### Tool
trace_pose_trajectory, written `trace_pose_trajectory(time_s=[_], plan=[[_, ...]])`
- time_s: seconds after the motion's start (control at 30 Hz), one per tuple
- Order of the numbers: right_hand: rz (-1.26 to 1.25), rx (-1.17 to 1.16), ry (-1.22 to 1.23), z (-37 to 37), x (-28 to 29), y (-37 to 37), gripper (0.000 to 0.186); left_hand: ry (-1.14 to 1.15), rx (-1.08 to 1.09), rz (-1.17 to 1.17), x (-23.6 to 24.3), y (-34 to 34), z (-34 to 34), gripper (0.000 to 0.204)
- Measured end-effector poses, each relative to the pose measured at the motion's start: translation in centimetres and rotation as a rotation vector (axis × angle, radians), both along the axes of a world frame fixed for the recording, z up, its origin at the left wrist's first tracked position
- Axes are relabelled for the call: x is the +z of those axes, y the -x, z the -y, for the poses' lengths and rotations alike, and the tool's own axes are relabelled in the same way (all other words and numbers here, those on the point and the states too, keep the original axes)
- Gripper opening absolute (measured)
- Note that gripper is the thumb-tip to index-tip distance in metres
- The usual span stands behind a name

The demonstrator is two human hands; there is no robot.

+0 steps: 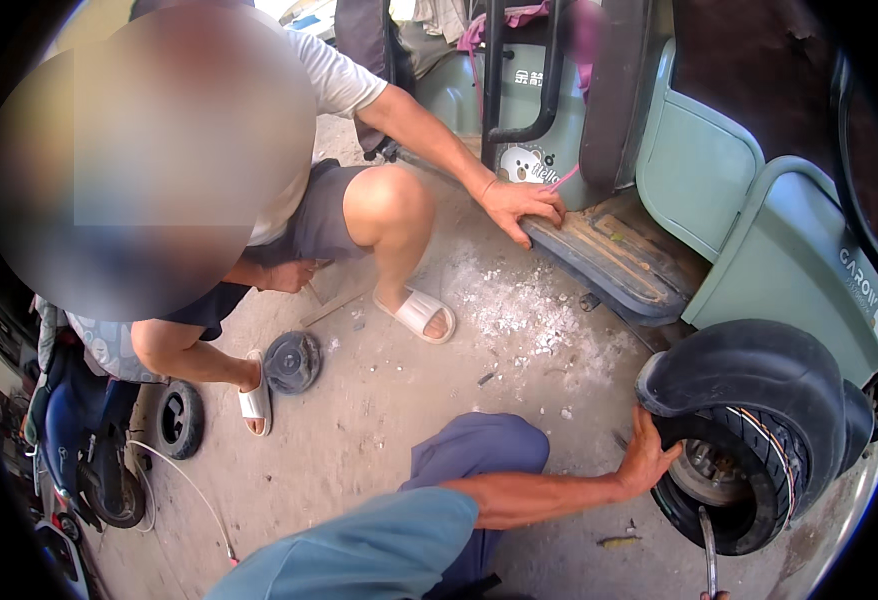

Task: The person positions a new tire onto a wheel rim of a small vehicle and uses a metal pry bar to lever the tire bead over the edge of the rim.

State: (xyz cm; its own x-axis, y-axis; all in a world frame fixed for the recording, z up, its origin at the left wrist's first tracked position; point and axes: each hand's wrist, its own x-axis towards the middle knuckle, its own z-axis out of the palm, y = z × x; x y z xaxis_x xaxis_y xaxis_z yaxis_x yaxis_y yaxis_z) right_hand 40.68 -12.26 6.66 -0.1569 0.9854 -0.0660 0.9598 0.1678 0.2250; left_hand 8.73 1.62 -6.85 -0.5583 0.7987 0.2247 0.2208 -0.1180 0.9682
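A black tyre (779, 450) with a treaded outer face sits around a wheel hub (704, 470) under a black mudguard (759, 365) at the lower right. My left hand (649, 458) grips the tyre's near left edge, thumb toward the wheel's middle. A metal tyre lever (710, 555) reaches up from the lower edge, its tip inside the tyre's opening beside the hub. Only a sliver of my right hand (716, 596) shows, closed around the lever's low end; most of it is cut off by the picture's edge.
A person squats at the left, one hand (524, 208) on the footboard (619, 260) of a pale green vehicle (789, 260). White crumbs (529, 310) litter the ground. Nearby lie a black disc (292, 362), a small tyre (180, 420) and a pale hose (194, 485); a blue scooter (69, 430) stands left.
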Motion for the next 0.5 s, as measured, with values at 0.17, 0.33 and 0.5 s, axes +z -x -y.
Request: trace_pose_trajectory(time_s=[0.17, 0.33, 0.5], plan=[[-0.162, 0.319, -0.206, -1.7, -0.9, -1.8, 0.021, -0.005, -0.027, -0.015, -0.5, -0.4, -0.8, 0.089], [-0.148, 0.305, -0.349, -4.2, -1.2, 0.0, 0.025, -0.001, -0.01, -0.069, -0.9, -0.2, -0.5, 0.092], [-0.233, 0.32, -0.51, -6.5, -0.3, 2.8, 0.032, 0.048, -0.033, -0.027, -0.5, -0.2, -0.4, 0.093]])
